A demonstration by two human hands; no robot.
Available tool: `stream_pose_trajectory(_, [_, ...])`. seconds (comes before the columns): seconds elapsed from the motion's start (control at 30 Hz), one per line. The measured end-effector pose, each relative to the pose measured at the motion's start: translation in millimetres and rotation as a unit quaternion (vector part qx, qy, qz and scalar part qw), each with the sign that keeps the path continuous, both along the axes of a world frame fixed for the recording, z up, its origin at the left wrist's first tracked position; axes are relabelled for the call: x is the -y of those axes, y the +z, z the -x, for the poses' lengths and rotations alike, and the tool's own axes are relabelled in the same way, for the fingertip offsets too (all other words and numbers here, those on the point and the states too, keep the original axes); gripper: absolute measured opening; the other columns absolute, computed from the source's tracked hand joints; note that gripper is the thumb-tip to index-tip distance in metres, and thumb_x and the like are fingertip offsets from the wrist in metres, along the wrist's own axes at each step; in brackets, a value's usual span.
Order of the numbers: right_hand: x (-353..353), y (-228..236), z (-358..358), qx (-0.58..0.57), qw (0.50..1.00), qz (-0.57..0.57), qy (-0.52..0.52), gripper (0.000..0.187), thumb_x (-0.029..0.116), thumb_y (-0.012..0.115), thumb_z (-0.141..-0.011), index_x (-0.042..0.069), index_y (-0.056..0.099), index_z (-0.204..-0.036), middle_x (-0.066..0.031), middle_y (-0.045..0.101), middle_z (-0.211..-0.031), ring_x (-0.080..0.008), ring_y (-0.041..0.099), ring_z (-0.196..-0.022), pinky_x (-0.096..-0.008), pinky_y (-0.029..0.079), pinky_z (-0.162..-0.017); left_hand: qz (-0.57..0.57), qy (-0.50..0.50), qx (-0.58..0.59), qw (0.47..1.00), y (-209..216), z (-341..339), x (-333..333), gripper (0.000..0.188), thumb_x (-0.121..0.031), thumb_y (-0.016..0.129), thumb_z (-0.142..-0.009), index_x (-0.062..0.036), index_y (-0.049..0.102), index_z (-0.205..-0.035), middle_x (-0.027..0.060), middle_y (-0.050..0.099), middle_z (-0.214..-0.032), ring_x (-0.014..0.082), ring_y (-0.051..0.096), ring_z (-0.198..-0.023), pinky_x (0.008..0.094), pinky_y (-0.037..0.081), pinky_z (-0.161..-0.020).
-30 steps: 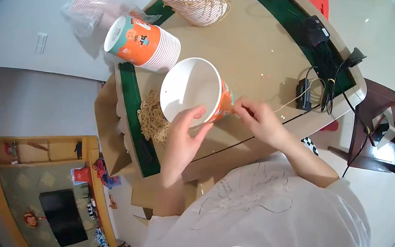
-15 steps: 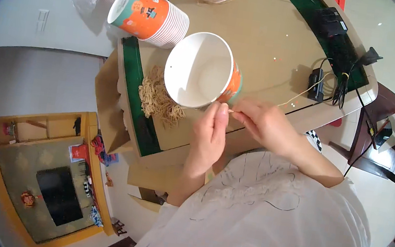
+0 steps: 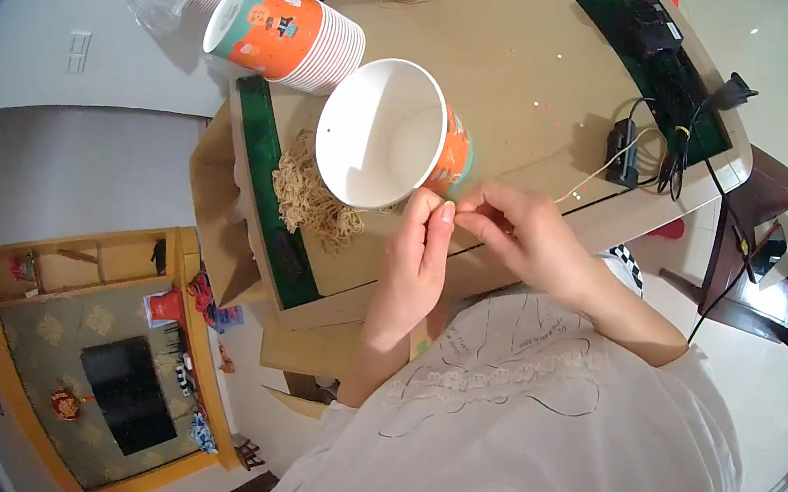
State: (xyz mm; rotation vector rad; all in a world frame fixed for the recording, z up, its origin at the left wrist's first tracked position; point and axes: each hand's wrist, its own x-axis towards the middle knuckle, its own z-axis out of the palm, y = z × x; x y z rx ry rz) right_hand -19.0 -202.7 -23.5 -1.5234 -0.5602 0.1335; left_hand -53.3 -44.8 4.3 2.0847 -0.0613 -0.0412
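Left hand (image 3: 417,259) and right hand (image 3: 531,240) met near their fingertips, thumbs and fingers pinched together; whether string lay between them was too small to tell, as was whether they touched the cup (image 3: 385,134). Toward the left, a stack (image 3: 278,33) of orange and teal cups showed a closed base. Next came the string (image 3: 311,194), a tan, tangled heap, probably light, limp and quick to snarl, best drawn by a loose end. Right of it, partly hiding it, the cup was at the table (image 3: 501,60), its wide mouth turned to the camera: white inside, orange outside, teal near the base. It looked light, smooth, thin-walled and easily dented, likely stiffest at the rim, where a gentle hold would suit it.
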Motion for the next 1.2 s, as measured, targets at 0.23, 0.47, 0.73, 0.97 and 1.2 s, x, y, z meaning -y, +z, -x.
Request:
stream_pose_trajectory(0.23, [-2,-9,-4,-0.138,0.986,-0.091,0.036,0.007,0.008,0.060,-0.088,0.002,0.059,-0.089,0.0053,0.050,-0.070,-0.0006,0.043,-0.064,-0.0179,0.037,-0.056,0.062,0.009,-0.011,0.998,0,0,-1,0.010,-0.008,0.044,-0.096,-0.0028,0.042,-0.088,-0.0002,0.040,-0.073,0.0068,0.035,-0.063,0.0224,0.033,-0.055])
stream_pose_trajectory(0.47, [-9,-27,-18,-0.141,0.982,-0.114,-0.056,0.005,0.007,0.061,-0.085,0.003,0.059,-0.084,0.0054,0.044,-0.063,-0.0018,0.038,-0.060,-0.0192,0.033,-0.053,-0.148,0.051,0.145,0.977,13,-19,3,0.023,-0.004,0.064,-0.084,-0.0041,0.050,-0.102,0.0014,0.055,-0.084,0.0077,0.052,-0.074,0.0194,0.039,-0.061])
stream_pose_trajectory(0.73, [-29,-48,-49,0.010,0.981,-0.136,-0.135,0.007,0.004,0.062,-0.081,0.001,0.058,-0.084,-0.0107,0.061,-0.099,-0.0184,0.061,-0.084,-0.0280,0.050,-0.070,-0.140,0.067,0.067,0.986,-11,-56,-9,0.025,0.004,0.063,-0.077,-0.0029,0.058,-0.101,0.0036,0.063,-0.091,0.0097,0.056,-0.076,0.0228,0.044,-0.060])
stream_pose_trajectory(0.97, [-26,-48,-46,0.101,0.983,-0.107,-0.110,0.008,0.003,0.064,-0.076,0.003,0.057,-0.081,-0.0103,0.062,-0.099,-0.0234,0.060,-0.087,-0.0330,0.047,-0.079,-0.117,0.063,0.059,0.989,-8,-60,-7,0.024,0.008,0.057,-0.076,-0.0006,0.057,-0.098,0.0068,0.062,-0.087,0.0135,0.055,-0.076,0.0261,0.046,-0.062])
stream_pose_trajectory(1.2, [-30,-55,-46,0.096,0.977,-0.118,-0.150,0.008,0.003,0.064,-0.076,0.004,0.057,-0.081,-0.0104,0.063,-0.093,-0.0256,0.060,-0.090,-0.0351,0.045,-0.081,-0.097,0.075,0.035,0.992,-12,-62,-8,0.024,0.008,0.057,-0.076,-0.0002,0.059,-0.099,0.0040,0.061,-0.087,0.0102,0.051,-0.077,0.0226,0.045,-0.065])
